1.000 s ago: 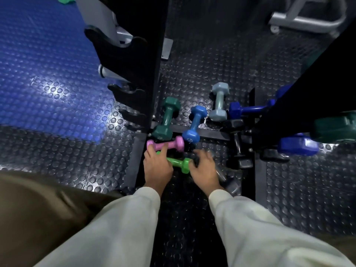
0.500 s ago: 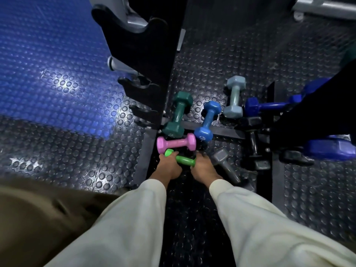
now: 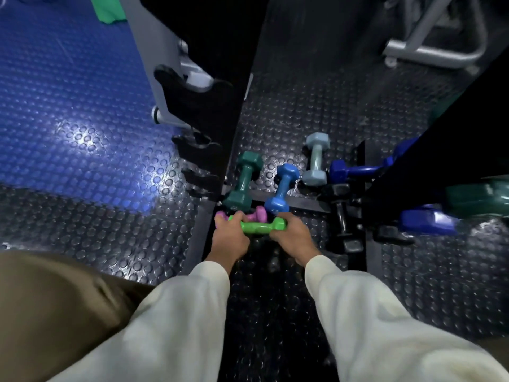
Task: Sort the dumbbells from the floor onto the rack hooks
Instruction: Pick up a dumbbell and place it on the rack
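Lifted clear of the floor since a second ago, green dumbbell (image 3: pixel 259 226) hangs level as left hand (image 3: pixel 230 238) and right hand (image 3: pixel 292 236) curl fingers around its ends, apparently for racking.

My left hand (image 3: pixel 230 239) covers the left head of the bright green dumbbell (image 3: pixel 260 226), and my right hand (image 3: pixel 294 238) hides part of its right head. The small pink dumbbell (image 3: pixel 259 214) shows only in bits behind my left fingers. On the right, the black rack upright (image 3: pixel 440 139) cuts across the dark blue dumbbell (image 3: pixel 355 170), and a dark green weight (image 3: pixel 479 198) runs off the right edge, blurred. I cannot tell what the green thing (image 3: pixel 107 9) at the far top edge is
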{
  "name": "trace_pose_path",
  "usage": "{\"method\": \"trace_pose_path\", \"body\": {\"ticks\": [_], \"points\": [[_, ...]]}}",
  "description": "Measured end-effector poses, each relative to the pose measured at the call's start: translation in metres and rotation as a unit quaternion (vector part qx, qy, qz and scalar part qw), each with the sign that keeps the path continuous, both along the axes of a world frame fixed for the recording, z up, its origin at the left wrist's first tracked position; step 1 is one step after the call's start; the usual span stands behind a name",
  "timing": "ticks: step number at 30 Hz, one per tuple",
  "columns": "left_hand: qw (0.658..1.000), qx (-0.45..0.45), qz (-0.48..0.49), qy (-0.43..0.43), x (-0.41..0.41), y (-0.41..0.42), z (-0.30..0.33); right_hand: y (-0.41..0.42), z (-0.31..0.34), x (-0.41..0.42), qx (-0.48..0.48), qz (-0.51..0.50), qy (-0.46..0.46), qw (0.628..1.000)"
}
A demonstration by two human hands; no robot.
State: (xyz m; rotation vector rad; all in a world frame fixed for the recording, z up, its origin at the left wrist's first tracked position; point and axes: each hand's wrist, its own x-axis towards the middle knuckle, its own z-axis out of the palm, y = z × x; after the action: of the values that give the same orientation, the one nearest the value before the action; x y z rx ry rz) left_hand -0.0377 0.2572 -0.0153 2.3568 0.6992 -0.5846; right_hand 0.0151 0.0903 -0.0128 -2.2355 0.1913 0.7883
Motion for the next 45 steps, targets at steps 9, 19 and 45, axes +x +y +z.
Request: {"method": "trace_pose_path", "body": {"ticks": [9, 19, 45], "points": [[0.985, -0.062, 0.032, -0.158, 0.013, -0.025, 0.113, -0.019, 0.129, 0.006, 0.121, -0.142, -0.116, 0.975], [0.951, -0.076, 0.019, -0.301, 0.004, -0.024, 0.254, -0.051, 0.269, -0.010, 0.229, -0.168, -0.209, 0.936], [0.713, -0.343, -0.116, -0.601, -0.034, 0.016, 0.602, -0.009, 0.606, -0.006, 0.219, -0.099, -0.673, 0.699]]}}
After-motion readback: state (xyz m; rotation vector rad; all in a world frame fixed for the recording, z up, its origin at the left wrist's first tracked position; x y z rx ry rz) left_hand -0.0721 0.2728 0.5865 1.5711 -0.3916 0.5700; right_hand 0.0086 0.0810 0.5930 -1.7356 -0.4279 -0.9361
